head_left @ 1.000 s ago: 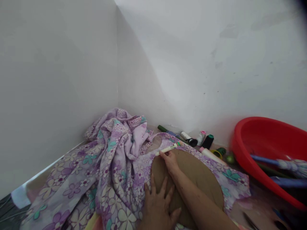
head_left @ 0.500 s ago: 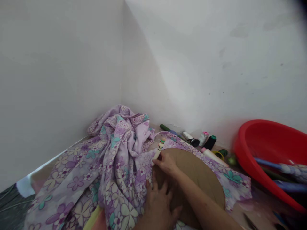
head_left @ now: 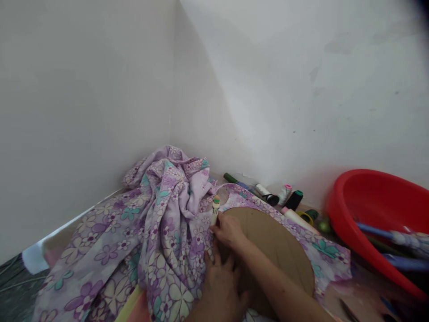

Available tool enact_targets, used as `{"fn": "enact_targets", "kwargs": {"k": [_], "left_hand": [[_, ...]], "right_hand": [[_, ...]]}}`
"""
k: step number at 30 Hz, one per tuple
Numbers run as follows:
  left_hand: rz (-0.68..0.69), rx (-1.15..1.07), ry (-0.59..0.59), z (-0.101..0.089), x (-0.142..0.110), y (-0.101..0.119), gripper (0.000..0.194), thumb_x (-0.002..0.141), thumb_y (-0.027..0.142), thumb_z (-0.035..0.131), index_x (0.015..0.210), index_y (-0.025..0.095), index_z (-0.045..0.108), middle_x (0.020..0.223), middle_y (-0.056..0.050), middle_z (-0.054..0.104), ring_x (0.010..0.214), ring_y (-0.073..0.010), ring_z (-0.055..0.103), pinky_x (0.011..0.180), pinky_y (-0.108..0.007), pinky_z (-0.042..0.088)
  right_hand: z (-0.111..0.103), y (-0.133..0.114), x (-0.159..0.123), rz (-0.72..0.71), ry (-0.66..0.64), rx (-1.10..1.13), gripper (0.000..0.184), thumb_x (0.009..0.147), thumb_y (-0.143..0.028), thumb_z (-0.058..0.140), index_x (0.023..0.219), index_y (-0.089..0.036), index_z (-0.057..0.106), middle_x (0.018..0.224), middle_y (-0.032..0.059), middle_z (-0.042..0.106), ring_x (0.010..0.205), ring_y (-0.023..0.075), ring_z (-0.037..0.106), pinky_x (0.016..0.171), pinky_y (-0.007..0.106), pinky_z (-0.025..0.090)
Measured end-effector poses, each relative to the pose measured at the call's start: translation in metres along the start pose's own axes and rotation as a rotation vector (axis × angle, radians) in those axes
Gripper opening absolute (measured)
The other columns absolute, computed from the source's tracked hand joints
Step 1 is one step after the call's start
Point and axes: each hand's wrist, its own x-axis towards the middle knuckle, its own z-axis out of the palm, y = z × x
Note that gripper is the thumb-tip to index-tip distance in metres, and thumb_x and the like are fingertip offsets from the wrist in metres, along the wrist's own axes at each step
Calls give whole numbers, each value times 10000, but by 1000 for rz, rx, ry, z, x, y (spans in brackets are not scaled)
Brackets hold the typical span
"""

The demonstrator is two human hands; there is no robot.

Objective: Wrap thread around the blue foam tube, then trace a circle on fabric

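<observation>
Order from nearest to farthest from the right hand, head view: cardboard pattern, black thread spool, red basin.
Right hand, holding the multicolour pen:
1. Cardboard pattern, touching it.
2. Black thread spool, ahead by the wall.
3. Red basin, farther right.

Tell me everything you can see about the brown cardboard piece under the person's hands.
The cardboard piece is a flat, plain brown sheet with a smooth, rounded edge, partly hidden by the right arm. It lies on lilac floral fabric, which shows beyond its curved edge. The right hand, holding a multicolour pen upright, is at its upper left edge, and the left hand is at its lower left.
</observation>
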Motion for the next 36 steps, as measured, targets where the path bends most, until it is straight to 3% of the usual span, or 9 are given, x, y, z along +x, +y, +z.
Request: {"fn": "enact_targets", "kwargs": {"k": [16,24,36], "left_hand": [[17,4,-19,-3,1,0,566,716,593,354,1230,357,377,1345,36,309,1233,-402,2,937,-630,54],[15,-6,-33,-1,2,-3,628,698,599,382,1270,355,302,1374,45,259,1231,-412,-18,934,-637,43],[33,-43,10,1,1,-4,610,695,599,392,1258,378,313,1363,58,279,1230,-414,-33,930,-641,31]], "right_hand": [[7,5,18,114,67,-18,233,750,-306,461,934,-169,502,867,99,628,793,217,575,617,268,337],[3,16,22,201,131,140,199,747,-306,462,882,-172,520,805,58,631,741,185,575,550,236,306],[3,9,26,189,87,1,231,757,-291,434,941,-175,514,882,92,630,824,227,573,627,273,347]]}}
